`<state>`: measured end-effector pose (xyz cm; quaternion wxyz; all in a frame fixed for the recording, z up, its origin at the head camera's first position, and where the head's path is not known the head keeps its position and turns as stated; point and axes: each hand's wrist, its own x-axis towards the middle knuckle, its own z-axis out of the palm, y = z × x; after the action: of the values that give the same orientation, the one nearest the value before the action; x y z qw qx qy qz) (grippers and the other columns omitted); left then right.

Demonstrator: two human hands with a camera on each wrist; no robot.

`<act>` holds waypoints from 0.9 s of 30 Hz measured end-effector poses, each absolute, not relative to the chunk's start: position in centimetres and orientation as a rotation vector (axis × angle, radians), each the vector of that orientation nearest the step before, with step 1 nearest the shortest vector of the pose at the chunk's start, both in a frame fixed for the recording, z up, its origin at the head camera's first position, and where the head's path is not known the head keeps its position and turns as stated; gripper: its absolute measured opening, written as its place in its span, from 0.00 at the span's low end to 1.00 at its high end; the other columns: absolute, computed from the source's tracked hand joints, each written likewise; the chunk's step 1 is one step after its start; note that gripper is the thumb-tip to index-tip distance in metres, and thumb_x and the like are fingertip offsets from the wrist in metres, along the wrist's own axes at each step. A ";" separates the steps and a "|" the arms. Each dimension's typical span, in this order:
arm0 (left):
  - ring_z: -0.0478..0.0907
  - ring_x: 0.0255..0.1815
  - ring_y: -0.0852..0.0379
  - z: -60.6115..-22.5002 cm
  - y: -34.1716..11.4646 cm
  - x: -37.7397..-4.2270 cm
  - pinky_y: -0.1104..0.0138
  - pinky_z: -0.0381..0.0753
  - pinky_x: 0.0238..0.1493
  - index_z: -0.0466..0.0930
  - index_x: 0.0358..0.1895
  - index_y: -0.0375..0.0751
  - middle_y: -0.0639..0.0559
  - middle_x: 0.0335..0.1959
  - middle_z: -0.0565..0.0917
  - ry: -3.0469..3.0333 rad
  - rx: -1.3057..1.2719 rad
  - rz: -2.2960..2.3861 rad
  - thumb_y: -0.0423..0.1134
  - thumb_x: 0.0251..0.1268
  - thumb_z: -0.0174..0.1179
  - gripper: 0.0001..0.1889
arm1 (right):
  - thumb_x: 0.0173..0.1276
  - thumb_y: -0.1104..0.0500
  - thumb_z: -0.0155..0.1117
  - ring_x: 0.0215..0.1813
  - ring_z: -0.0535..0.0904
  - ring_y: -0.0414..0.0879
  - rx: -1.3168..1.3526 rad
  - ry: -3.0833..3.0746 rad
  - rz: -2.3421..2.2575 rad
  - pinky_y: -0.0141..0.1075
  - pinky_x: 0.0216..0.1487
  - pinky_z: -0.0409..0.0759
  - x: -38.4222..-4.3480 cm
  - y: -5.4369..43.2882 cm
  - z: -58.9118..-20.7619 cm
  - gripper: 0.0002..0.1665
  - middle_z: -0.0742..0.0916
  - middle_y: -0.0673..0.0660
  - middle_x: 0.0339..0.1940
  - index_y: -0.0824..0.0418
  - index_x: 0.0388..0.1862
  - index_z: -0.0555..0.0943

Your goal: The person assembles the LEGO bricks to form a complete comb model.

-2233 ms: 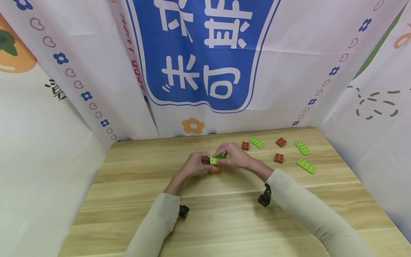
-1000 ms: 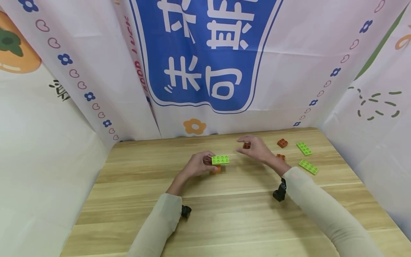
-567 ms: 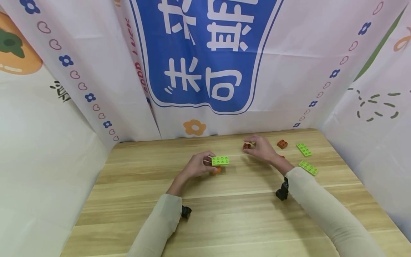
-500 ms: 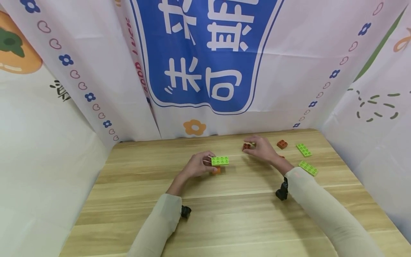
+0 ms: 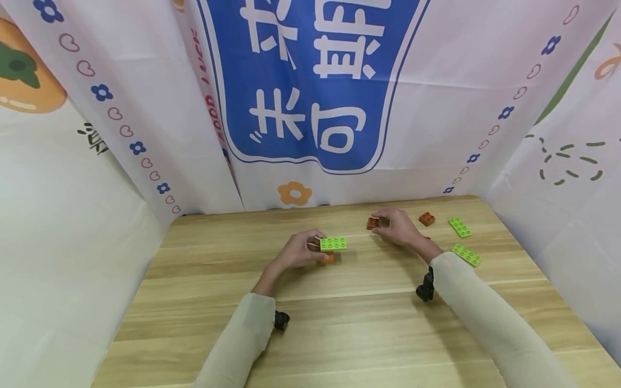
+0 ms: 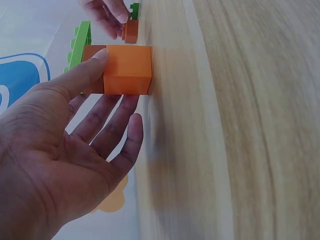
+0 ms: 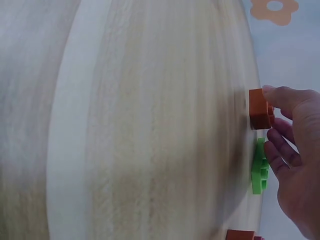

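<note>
A small brick stack rests on the table at the middle: an orange block (image 6: 127, 70) at the bottom, a brown brick (image 6: 92, 52) above it, and a flat green eight-stud brick (image 5: 333, 244) on top, overhanging. My left hand (image 5: 297, 249) holds the stack from the left, thumb on its near side and fingers behind. Farther back and right, my right hand (image 5: 399, 227) pinches a reddish-brown four-stud brick (image 7: 258, 109) that sits on the table, its thumb on one side. A green brick (image 7: 259, 167) lies beside that brick, mostly hidden under the right hand in the head view.
At the right lie another reddish-brown brick (image 5: 427, 218) and two green bricks, one farther back (image 5: 459, 227) and one nearer (image 5: 466, 255). A further brown brick (image 7: 241, 235) is mostly covered by the right forearm. A printed cloth (image 5: 194, 183) hangs behind the table's back edge.
My right hand has left the green brick on top of the stack, moved back and right, and closed its fingers around the reddish-brown brick. The left hand stays on the stack.
</note>
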<state>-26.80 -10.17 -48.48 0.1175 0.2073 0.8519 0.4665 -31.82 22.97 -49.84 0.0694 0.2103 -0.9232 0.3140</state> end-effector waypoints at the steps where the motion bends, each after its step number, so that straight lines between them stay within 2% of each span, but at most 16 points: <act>1: 0.88 0.50 0.50 -48.5 -10.2 -26.8 0.60 0.88 0.50 0.85 0.54 0.41 0.45 0.49 0.90 2.492 0.606 1.366 0.31 0.59 0.79 0.20 | 0.65 0.63 0.79 0.64 0.82 0.68 0.634 -2.779 0.945 0.61 0.66 0.79 -31.9 23.0 -50.0 0.27 0.86 0.71 0.61 0.71 0.61 0.84; 7: 0.88 0.50 0.51 -48.5 -10.2 -26.9 0.60 0.88 0.50 0.85 0.54 0.42 0.47 0.48 0.90 2.489 0.573 1.375 0.31 0.59 0.79 0.20 | 0.66 0.63 0.79 0.61 0.84 0.65 0.602 -2.797 0.964 0.57 0.61 0.82 -32.3 23.0 -50.6 0.26 0.87 0.69 0.60 0.70 0.61 0.85; 21: 0.88 0.49 0.50 -48.5 -10.0 -26.7 0.61 0.88 0.49 0.84 0.54 0.39 0.44 0.49 0.90 2.464 0.587 1.403 0.29 0.60 0.78 0.20 | 0.66 0.67 0.77 0.59 0.84 0.64 0.607 -2.787 0.995 0.58 0.62 0.81 -31.9 22.7 -50.7 0.21 0.89 0.68 0.56 0.70 0.57 0.87; 27: 0.88 0.50 0.48 -48.5 -10.2 -26.6 0.60 0.89 0.49 0.84 0.54 0.37 0.42 0.50 0.89 2.461 0.606 1.408 0.29 0.60 0.78 0.19 | 0.66 0.67 0.78 0.55 0.85 0.61 0.616 -2.790 0.999 0.55 0.56 0.85 -31.9 22.5 -50.5 0.20 0.89 0.67 0.53 0.69 0.57 0.87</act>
<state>-26.64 -10.16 -48.45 0.1209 0.2075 0.8425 0.4821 -31.92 22.54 -50.48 0.0572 0.2033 -0.9203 0.3294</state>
